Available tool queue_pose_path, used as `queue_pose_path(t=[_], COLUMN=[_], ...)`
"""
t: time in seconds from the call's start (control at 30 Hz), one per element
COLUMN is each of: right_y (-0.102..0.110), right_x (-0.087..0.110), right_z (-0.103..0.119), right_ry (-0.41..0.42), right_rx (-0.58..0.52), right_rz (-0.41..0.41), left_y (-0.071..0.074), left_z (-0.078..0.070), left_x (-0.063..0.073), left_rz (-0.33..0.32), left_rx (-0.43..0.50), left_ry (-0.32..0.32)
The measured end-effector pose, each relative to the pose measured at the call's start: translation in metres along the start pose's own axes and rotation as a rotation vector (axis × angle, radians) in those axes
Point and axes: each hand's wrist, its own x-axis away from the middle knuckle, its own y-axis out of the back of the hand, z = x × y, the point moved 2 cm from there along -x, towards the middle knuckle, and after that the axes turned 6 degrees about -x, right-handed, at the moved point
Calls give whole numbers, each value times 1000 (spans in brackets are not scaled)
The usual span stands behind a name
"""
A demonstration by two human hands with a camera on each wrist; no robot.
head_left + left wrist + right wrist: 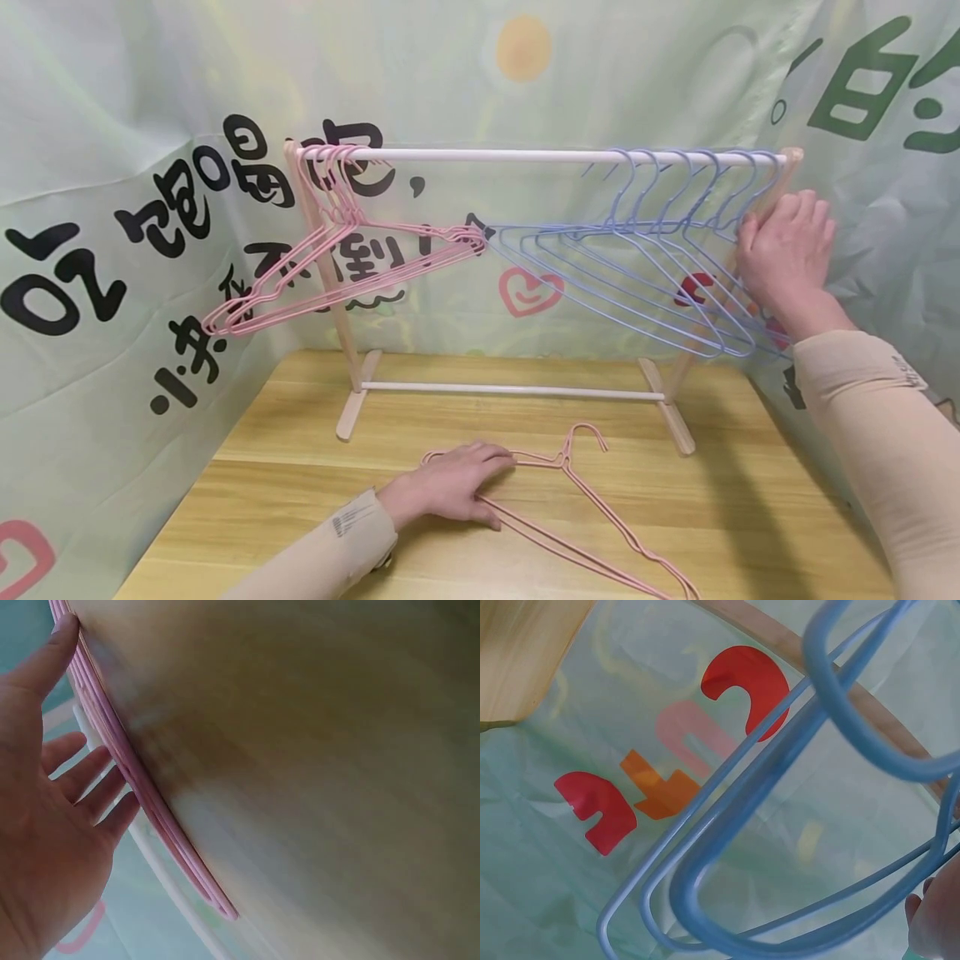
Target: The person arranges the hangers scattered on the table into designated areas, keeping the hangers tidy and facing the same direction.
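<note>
My left hand (457, 483) rests on thin pink hangers (600, 500) lying on the wooden table. In the left wrist view its thumb touches the pink wires (142, 772), its fingers spread along their other side. My right hand (787, 250) is raised at the rack's right post, beside several blue hangers (660, 225) on the white top bar (487, 155). Its fingers point away from the head camera, and I cannot tell whether they hold anything. Close in the right wrist view are blue hanger ends (697, 900), with a sliver of the hand (937, 915) at the edge.
More pink hangers (345, 258) hang at the bar's left end. The rack's lower bar (510, 390) joins two wooden feet (678, 429) on the table (300, 483). A printed curtain (450, 75) closes in the back and both sides.
</note>
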Motion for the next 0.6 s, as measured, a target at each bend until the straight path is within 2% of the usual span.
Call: queue_pose_path(t=[0.3,0.6], right_y=[0,0], right_x=[0,0], right_z=[0,-1], right_ry=[2,0], right_rx=[-3,-6], right_rz=[2,0], left_y=[-4,-1], left_z=[0,-2], left_x=[-3,-1], left_rz=[9,-27], left_rx=[-22,-13], left_ry=[18,6])
